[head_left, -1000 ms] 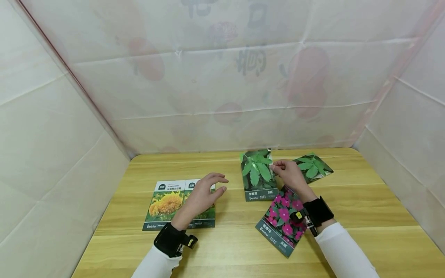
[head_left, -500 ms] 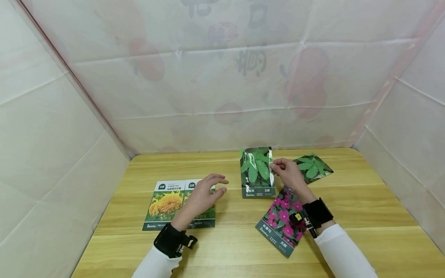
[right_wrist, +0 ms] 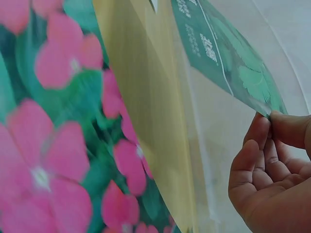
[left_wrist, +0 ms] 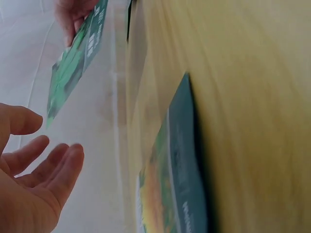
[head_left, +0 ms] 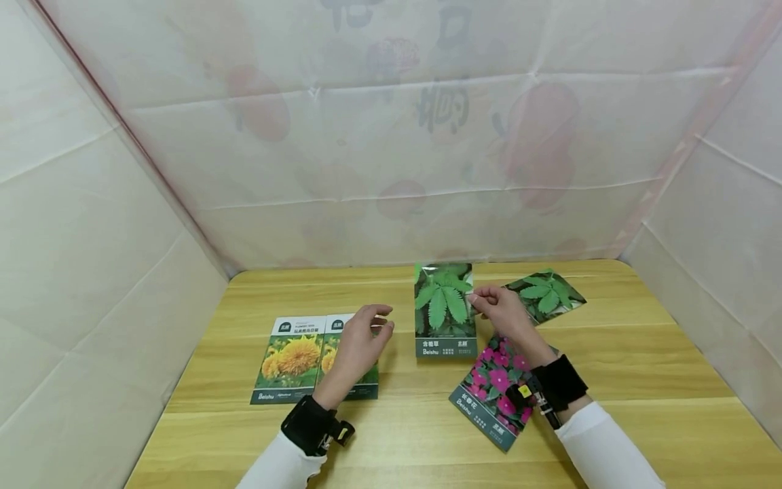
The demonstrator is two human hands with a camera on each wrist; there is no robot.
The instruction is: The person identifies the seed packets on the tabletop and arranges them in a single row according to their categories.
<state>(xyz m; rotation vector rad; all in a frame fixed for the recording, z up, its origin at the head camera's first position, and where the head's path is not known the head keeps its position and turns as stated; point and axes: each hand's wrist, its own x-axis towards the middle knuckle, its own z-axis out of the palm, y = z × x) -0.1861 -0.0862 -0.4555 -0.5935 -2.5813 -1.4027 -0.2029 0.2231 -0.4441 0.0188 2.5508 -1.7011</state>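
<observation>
My right hand pinches the right edge of a seed packet printed with green fern-like leaves. In the right wrist view, thumb and forefinger hold that packet above the tabletop. My left hand hovers over two yellow-flower seed packets lying side by side, its fingers relaxed and holding nothing. The left wrist view shows the left hand apart from the leaf packet. Below my right wrist lies a pink-flower seed packet, partly covered by the wrist strap.
A second green-leaf packet lies askew at the back right, partly behind the right hand. The wooden table meets a pale fabric wall at its back, with more fabric on both sides.
The held leaf packet tilted up, then moved slightly left and toward me with my right hand. My left hand has shifted a little, its fingers drawn slightly closer together.
</observation>
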